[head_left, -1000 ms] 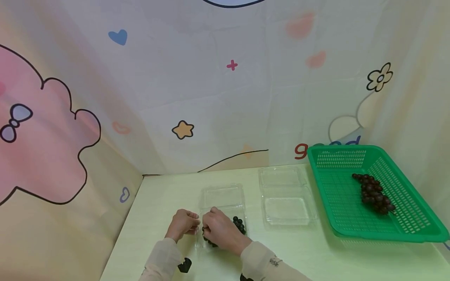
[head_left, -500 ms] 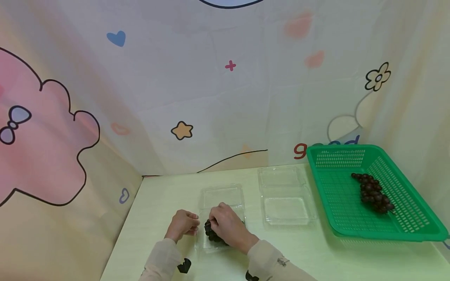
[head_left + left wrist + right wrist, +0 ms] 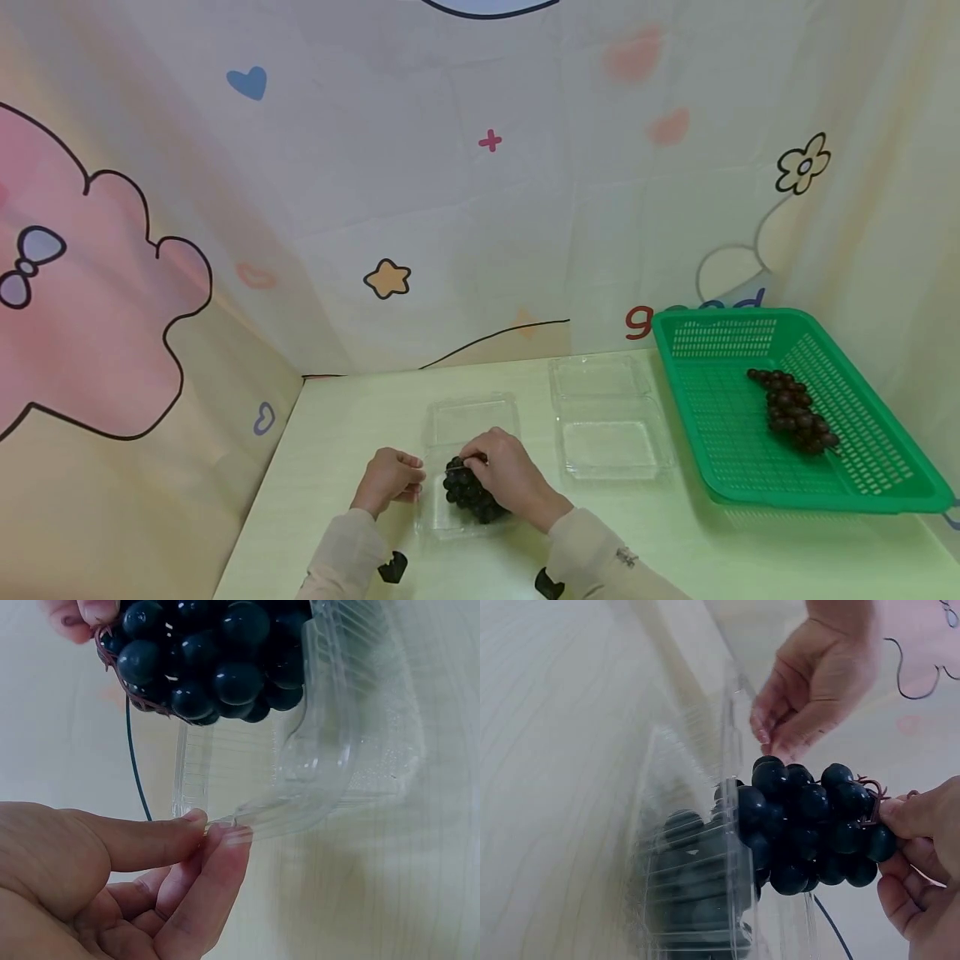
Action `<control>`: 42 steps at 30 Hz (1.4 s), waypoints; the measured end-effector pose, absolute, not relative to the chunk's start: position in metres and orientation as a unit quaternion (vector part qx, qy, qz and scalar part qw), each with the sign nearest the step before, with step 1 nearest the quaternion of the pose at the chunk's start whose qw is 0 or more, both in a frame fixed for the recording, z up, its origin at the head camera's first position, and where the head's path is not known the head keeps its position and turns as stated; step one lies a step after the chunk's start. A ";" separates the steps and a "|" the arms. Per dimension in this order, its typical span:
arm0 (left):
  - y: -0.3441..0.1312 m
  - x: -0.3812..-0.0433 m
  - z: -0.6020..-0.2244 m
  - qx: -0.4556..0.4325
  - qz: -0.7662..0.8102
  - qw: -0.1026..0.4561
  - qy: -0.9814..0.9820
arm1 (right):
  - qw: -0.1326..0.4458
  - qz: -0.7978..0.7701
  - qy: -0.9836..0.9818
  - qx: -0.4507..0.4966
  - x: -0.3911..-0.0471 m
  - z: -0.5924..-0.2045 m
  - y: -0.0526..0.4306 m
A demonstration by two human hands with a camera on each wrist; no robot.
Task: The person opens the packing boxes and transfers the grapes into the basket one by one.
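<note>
A bunch of dark grapes [image 3: 472, 493] lies partly inside a clear plastic clamshell box [image 3: 442, 525], whose lid [image 3: 472, 421] is folded back. My right hand [image 3: 517, 479] pinches the bunch by its reddish stem, which shows in the right wrist view beside the thumb [image 3: 904, 817]. Some grapes stand above the box rim there, while the lower ones show through its wall. My left hand [image 3: 387, 479] pinches the left edge of the box between thumb and fingers, seen closely in the left wrist view at the box rim [image 3: 225, 823].
Right of the hands, a second clear clamshell box [image 3: 611, 450] lies with its lid back. At the far right stands a green plastic basket [image 3: 720, 492] holding a reddish-brown bunch of grapes [image 3: 797, 412]. A patterned curtain [image 3: 450, 208] hangs behind the pale table [image 3: 337, 417].
My right hand has moved to the right and slightly away, bringing the stem end of the dark grapes along, so more of the bunch shows. My left hand keeps its place at the box edge.
</note>
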State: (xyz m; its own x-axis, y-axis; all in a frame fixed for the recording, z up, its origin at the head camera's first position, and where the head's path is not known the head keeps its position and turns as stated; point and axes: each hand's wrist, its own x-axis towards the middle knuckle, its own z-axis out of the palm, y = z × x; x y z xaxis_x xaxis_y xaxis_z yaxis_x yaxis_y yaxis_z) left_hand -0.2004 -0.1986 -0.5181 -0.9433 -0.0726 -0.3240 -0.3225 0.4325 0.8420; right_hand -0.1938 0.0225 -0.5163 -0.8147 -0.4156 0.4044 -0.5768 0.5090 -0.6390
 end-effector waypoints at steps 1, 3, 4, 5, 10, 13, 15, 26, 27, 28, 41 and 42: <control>-0.199 -0.200 -0.518 -0.115 0.519 0.121 0.838 | 0.095 0.413 -0.860 0.282 -0.194 -0.516 0.024; -0.199 -0.200 -0.518 -0.117 0.517 0.121 0.839 | 0.091 0.431 -0.855 0.273 -0.194 -0.515 0.027; -0.199 -0.201 -0.517 -0.118 0.515 0.121 0.840 | 0.088 0.442 -0.851 0.269 -0.193 -0.515 0.028; -0.199 -0.201 -0.517 -0.118 0.515 0.121 0.841 | 0.087 0.451 -0.848 0.266 -0.193 -0.515 0.030; -0.199 -0.201 -0.517 -0.120 0.511 0.122 0.842 | 0.087 0.485 -0.833 0.252 -0.192 -0.515 0.036; -0.198 -0.200 -0.517 -0.122 0.510 0.122 0.843 | 0.085 0.493 -0.832 0.240 -0.191 -0.514 0.039; -0.198 -0.200 -0.516 -0.121 0.510 0.122 0.843 | 0.082 0.495 -0.834 0.230 -0.192 -0.514 0.041; -0.197 -0.201 -0.514 -0.126 0.506 0.126 0.844 | 0.101 0.508 -0.834 0.192 -0.190 -0.508 0.050; -0.197 -0.201 -0.514 -0.126 0.505 0.126 0.844 | 0.103 0.508 -0.834 0.189 -0.190 -0.507 0.050; -0.197 -0.202 -0.515 -0.126 0.505 0.127 0.844 | 0.105 0.509 -0.834 0.186 -0.190 -0.507 0.051; -0.198 -0.203 -0.517 -0.123 0.514 0.125 0.840 | 0.136 0.522 -0.825 0.170 -0.185 -0.497 0.054; -0.199 -0.203 -0.518 -0.122 0.514 0.125 0.839 | 0.138 0.523 -0.824 0.170 -0.184 -0.495 0.054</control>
State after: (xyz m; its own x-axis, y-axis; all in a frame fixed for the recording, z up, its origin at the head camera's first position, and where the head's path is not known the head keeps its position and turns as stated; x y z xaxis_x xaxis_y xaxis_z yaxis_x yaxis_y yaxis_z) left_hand -0.2031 -0.1985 -0.5177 -0.9388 -0.0771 -0.3358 -0.3342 0.4406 0.8332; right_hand -0.1845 0.0539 -0.4952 -0.9039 -0.1357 0.4057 -0.4249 0.3954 -0.8143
